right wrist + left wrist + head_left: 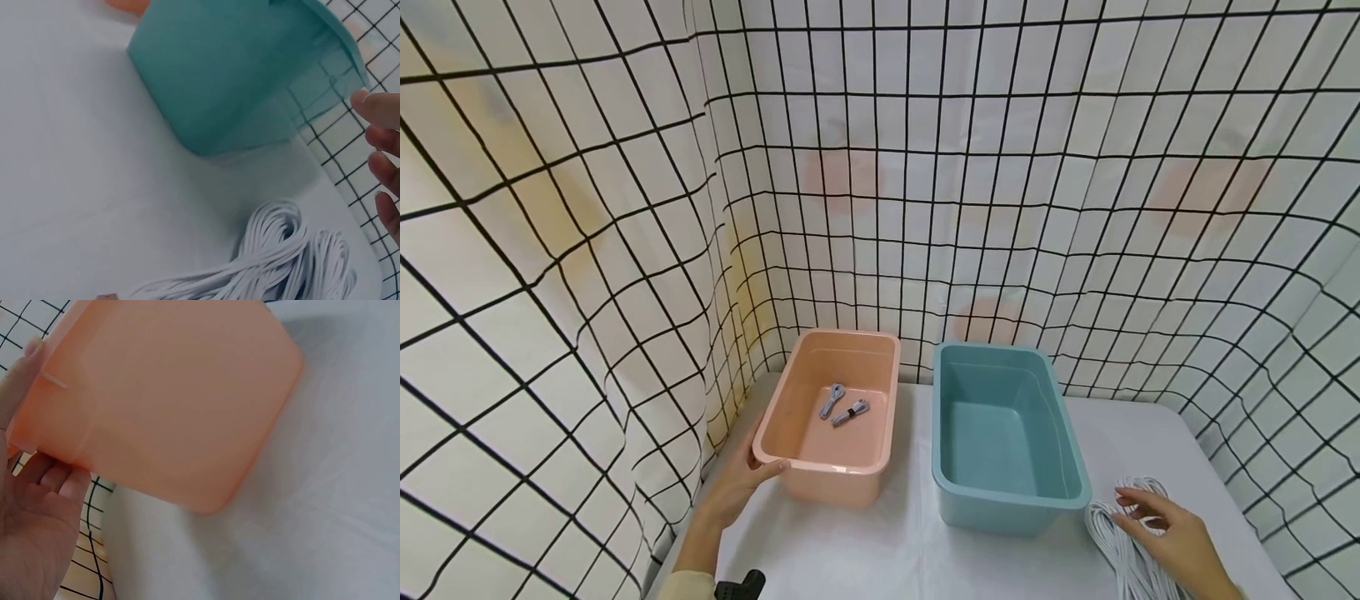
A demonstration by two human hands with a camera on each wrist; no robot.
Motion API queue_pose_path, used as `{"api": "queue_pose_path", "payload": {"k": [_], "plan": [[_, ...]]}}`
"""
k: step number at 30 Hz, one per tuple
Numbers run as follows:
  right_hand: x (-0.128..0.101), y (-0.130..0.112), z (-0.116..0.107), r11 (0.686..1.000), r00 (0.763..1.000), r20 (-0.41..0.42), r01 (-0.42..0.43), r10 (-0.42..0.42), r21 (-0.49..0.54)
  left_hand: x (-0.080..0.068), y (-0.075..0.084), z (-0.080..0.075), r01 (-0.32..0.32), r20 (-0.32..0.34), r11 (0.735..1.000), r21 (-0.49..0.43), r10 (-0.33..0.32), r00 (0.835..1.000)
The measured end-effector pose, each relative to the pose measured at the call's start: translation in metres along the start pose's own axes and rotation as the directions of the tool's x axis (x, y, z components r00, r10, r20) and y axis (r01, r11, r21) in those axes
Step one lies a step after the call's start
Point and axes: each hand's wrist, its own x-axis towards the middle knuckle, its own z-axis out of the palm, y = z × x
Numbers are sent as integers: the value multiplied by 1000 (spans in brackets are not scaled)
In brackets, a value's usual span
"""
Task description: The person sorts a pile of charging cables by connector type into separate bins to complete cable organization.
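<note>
My left hand grips the near left corner of a peach plastic bin; in the left wrist view its thumb lies along the rim and the fingers curl beneath it. Two small tied bundles of grey cord, one left of the other, lie on that bin's floor. At the right, my right hand hovers over coiled bundles of white cord with fingers loosely bent and nothing held. Beside those coils stands a teal bin with nothing inside. In the right wrist view the fingertips overlap its rim.
Both bins stand on a white-covered table, the peach one left of the teal one. Black grid netting over pale cloth rises at the back and both sides. A black device sits near the left wrist.
</note>
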Motion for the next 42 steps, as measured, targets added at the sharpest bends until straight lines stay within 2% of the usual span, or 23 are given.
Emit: {"api": "queue_pose_path", "payload": {"k": [5, 9, 12, 20, 24, 29, 32, 35, 39, 42], "plan": [[-11, 8, 3, 997, 996, 23, -81, 81, -4, 0, 0, 0, -19, -2, 1000, 2, 19, 1000], [-22, 17, 5, 983, 981, 65, -182, 183, -17, 1, -1, 1, -27, 4, 1000, 7, 27, 1000], [-31, 27, 6, 975, 972, 72, -223, 222, 0, 1, -1, 2, -23, -1, 1000, 10, 23, 1000], [-55, 56, 11, 972, 970, -69, -233, 232, -15, -1, -1, 3, -22, -6, 999, 28, 23, 1000], [-60, 65, 10, 972, 961, -146, -237, 233, -9, -1, -1, 3, -21, -12, 1000, 17, 22, 1000], [-58, 81, 12, 950, 926, -248, -307, 284, -57, -1, -2, 2, -20, -14, 1000, 19, 21, 1000], [-58, 92, 12, 936, 908, -281, -344, 310, -78, -1, -2, 2, -25, -12, 1000, 13, 25, 1000], [-58, 100, 11, 908, 895, -246, -406, 373, -101, -2, -1, 3, -33, -13, 999, 14, 34, 999], [-54, 109, 12, 848, 862, -111, -506, 494, -158, -2, 0, 3, -29, -12, 999, 17, 29, 1000], [-49, 112, 15, 824, 847, -37, -525, 530, -214, -3, 0, 2, -26, -8, 1000, 14, 26, 1000]]}}
